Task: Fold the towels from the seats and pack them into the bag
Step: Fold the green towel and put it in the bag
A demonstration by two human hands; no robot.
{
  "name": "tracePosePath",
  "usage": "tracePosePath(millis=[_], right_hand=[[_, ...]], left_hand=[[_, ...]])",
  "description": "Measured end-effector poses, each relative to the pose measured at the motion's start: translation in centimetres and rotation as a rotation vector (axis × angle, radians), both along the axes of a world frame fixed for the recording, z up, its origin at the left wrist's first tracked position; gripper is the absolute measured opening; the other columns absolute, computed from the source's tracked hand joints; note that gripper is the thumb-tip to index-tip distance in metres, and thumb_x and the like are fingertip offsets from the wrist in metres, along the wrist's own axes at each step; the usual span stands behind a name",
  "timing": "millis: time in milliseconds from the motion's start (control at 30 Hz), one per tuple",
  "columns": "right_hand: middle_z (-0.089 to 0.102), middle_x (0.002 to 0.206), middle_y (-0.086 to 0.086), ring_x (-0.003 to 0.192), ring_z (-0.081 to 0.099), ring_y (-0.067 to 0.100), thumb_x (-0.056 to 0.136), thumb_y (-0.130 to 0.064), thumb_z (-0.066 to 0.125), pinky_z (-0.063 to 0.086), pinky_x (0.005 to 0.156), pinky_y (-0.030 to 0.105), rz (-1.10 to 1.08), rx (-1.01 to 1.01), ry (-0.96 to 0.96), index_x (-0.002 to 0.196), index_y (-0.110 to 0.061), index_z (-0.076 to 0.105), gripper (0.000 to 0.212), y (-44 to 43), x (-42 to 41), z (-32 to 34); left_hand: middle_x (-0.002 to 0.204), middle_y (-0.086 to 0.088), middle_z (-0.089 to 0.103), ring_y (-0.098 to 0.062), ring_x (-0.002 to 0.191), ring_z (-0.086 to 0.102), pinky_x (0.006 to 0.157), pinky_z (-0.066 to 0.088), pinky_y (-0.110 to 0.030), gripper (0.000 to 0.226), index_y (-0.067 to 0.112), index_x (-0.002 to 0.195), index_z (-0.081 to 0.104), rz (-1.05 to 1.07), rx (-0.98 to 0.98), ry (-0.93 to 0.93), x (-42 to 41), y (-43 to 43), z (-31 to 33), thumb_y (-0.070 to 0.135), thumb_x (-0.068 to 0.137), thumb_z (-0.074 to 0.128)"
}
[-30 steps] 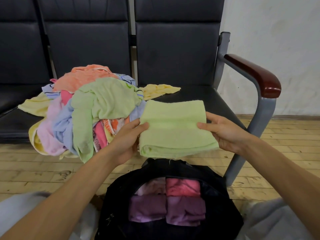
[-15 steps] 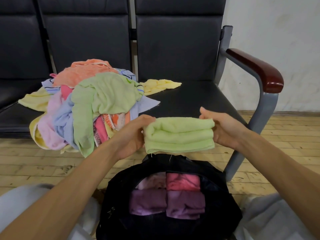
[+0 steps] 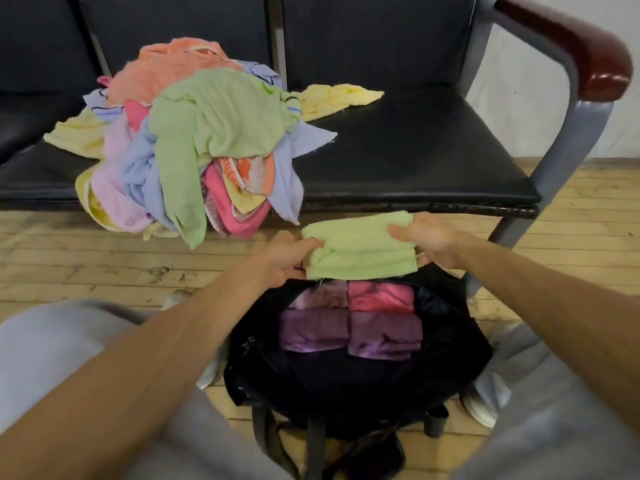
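Note:
A folded light green towel (image 3: 360, 245) hangs just above the far rim of the open black bag (image 3: 346, 382) on the floor. My left hand (image 3: 289, 256) grips its left end and my right hand (image 3: 431, 242) grips its right end. Inside the bag lie folded towels: two purple ones (image 3: 349, 336) in front, a pink one (image 3: 379, 297) and a pale pink one (image 3: 323, 296) behind. A heap of unfolded towels (image 3: 194, 143) in green, orange, blue, pink and yellow covers the middle seat.
The black seat (image 3: 415, 157) on the right is bare apart from a yellow towel (image 3: 337, 98) at its back left. A grey frame with a dark red armrest (image 3: 581, 53) stands at the right. My grey-trousered knees flank the bag on the wooden floor.
Both hands have carried the folded green towel off the seat's front edge and down to just above the bag's opening. The view has tilted downward.

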State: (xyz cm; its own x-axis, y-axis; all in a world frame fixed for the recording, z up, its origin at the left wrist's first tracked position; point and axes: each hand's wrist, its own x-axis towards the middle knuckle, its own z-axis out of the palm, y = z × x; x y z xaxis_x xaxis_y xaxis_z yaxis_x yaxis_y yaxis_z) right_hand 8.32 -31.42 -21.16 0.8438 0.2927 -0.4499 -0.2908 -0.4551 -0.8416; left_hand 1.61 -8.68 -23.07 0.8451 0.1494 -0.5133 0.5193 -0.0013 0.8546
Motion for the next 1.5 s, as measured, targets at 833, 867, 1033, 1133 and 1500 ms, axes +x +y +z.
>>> tracePosePath(millis=[833, 867, 1033, 1133, 1500], right_hand=[[0.063, 0.126, 0.017, 0.115, 0.060, 0.034, 0.084, -0.017, 0.076, 0.049, 0.100, 0.045, -0.127, -0.275, 0.362, 0.127, -0.003, 0.060, 0.048, 6.8, -9.3, -31.1], [0.063, 0.127, 0.018, 0.117, 0.059, 0.034, 0.085, -0.019, 0.075, 0.047, 0.102, 0.043, -0.103, -0.312, 0.335, 0.128, -0.002, 0.060, 0.048, 6.9, -9.3, -31.2], [0.054, 0.139, 0.019, 0.127, 0.051, 0.033, 0.093, -0.034, 0.065, 0.042, 0.104, 0.035, 0.114, -0.494, 0.315, 0.136, 0.002, 0.051, 0.058, 6.6, -8.9, -30.5], [0.061, 0.129, 0.020, 0.118, 0.058, 0.031, 0.096, -0.028, 0.058, 0.044, 0.085, 0.027, 0.176, -0.587, 0.259, 0.124, 0.004, 0.060, 0.042, 6.1, -8.0, -28.0], [0.069, 0.085, 0.012, 0.081, 0.069, 0.030, 0.094, -0.006, 0.054, 0.056, 0.070, 0.031, 0.120, -0.204, 0.106, 0.080, -0.012, 0.067, 0.020, 7.3, -3.0, -10.3]], left_hand=[[0.124, -0.020, 0.054, -0.038, 0.115, 0.051, 0.090, 0.044, -0.043, 0.034, 0.003, 0.123, 0.051, -0.542, 0.912, 0.400, -6.8, 4.7, -26.0, 0.023, 0.097, 0.053], [0.123, -0.021, 0.053, -0.038, 0.114, 0.052, 0.090, 0.044, -0.042, 0.034, 0.002, 0.122, 0.052, -0.530, 0.933, 0.405, -6.8, 4.6, -26.0, 0.025, 0.097, 0.054], [0.126, -0.021, 0.050, -0.037, 0.115, 0.053, 0.091, 0.045, -0.040, 0.038, 0.001, 0.126, 0.049, -0.510, 0.960, 0.443, -6.6, 3.8, -25.1, 0.024, 0.097, 0.054], [0.123, -0.020, 0.054, -0.036, 0.111, 0.057, 0.088, 0.048, -0.039, 0.032, 0.000, 0.121, 0.052, -0.478, 0.914, 0.430, -5.7, 3.5, -23.5, 0.019, 0.095, 0.052], [0.086, -0.010, 0.064, -0.021, 0.081, 0.059, 0.074, 0.047, -0.029, 0.013, 0.003, 0.092, 0.069, -0.520, 0.599, 0.004, -1.1, 2.4, -8.5, 0.009, 0.090, 0.058]])
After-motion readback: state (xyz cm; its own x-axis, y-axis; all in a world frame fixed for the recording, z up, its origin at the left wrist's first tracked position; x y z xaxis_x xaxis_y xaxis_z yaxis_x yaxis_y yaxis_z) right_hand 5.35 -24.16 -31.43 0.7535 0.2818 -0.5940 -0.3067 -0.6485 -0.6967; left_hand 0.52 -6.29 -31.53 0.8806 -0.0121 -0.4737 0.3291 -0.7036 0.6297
